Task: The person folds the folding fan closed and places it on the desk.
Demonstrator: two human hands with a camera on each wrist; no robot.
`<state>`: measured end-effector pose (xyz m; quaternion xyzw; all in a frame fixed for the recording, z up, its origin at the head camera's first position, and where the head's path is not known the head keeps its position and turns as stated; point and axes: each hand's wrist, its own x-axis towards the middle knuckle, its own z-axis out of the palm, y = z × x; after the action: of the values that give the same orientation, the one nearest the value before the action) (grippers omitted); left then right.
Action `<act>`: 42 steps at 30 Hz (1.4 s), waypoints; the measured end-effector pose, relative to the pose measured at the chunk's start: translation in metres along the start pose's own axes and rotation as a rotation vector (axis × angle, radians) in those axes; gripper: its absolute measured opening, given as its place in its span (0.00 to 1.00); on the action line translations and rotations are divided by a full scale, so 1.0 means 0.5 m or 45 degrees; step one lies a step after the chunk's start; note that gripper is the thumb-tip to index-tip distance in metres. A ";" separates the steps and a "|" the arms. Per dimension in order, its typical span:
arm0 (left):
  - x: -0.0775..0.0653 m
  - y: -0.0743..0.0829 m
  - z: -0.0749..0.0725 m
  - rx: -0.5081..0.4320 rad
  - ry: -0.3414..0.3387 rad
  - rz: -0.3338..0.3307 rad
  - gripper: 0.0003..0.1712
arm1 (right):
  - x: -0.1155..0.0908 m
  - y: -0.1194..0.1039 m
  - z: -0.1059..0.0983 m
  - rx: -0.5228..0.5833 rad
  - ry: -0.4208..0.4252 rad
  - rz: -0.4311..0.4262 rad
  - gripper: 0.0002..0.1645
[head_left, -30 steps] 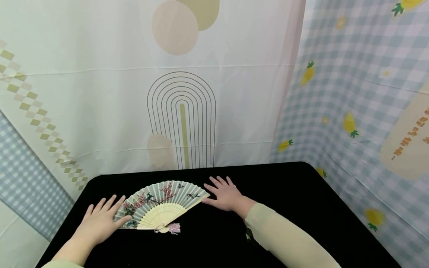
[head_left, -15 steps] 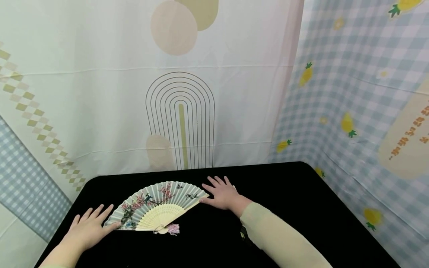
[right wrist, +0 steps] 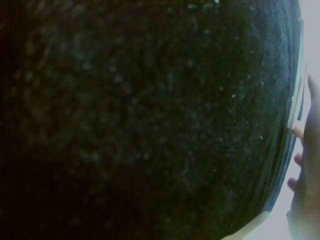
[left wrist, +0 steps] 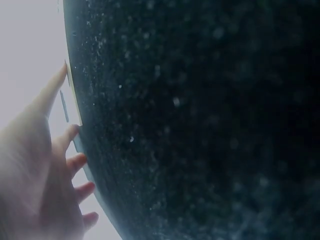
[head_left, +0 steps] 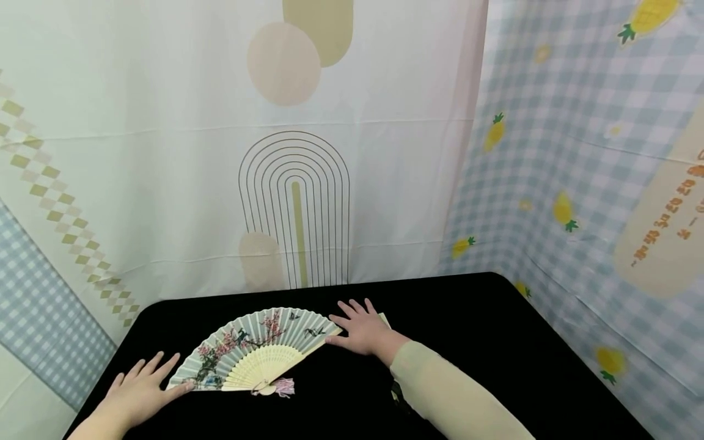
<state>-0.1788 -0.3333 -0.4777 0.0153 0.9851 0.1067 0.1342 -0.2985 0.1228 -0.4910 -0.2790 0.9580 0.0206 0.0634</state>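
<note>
A folding fan (head_left: 264, 348) lies spread on the black table, with pale slatted ribs and a light leaf painted with pink blossoms and birds. A purple tassel (head_left: 284, 386) hangs from its pivot. At the fan's left corner is my left hand (head_left: 134, 391), fingers straight and spread, its thumb over the corner. My right hand (head_left: 363, 330) is at the right end, its fingers also spread, thumb and index finger at the outer rib. In the left wrist view, the left hand (left wrist: 40, 170) reaches along the fan's pale edge (left wrist: 73, 92). Only part of the right hand (right wrist: 307, 165) shows in the right wrist view.
The black table (head_left: 467, 342) has rounded far corners. Behind it hangs a white printed curtain (head_left: 401, 183), and at the right a checked cloth (head_left: 550, 153) with pineapples. A thin pale edge (head_left: 384, 319) shows just beyond the right hand, mostly hidden.
My left hand has moved left and toward me, off the fan's leaf to its corner, uncovering more of the left side. The right hand stays at the right end. The head view has tilted slightly.
</note>
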 end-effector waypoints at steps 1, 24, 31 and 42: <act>0.000 0.000 0.000 0.003 0.003 0.003 0.59 | 0.001 -0.001 0.000 0.003 0.002 0.002 0.46; 0.007 -0.011 0.013 -0.074 0.080 0.060 0.58 | 0.004 -0.009 -0.009 0.119 -0.012 0.039 0.39; 0.008 -0.011 0.014 -0.125 0.064 0.061 0.57 | 0.004 -0.005 -0.008 0.313 -0.040 0.063 0.38; 0.001 -0.001 0.007 -0.098 0.055 0.065 0.55 | 0.008 -0.003 -0.011 0.386 -0.004 0.058 0.35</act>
<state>-0.1782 -0.3328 -0.4813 0.0330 0.9822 0.1483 0.1108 -0.3015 0.1190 -0.4863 -0.2445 0.9561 -0.1223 0.1056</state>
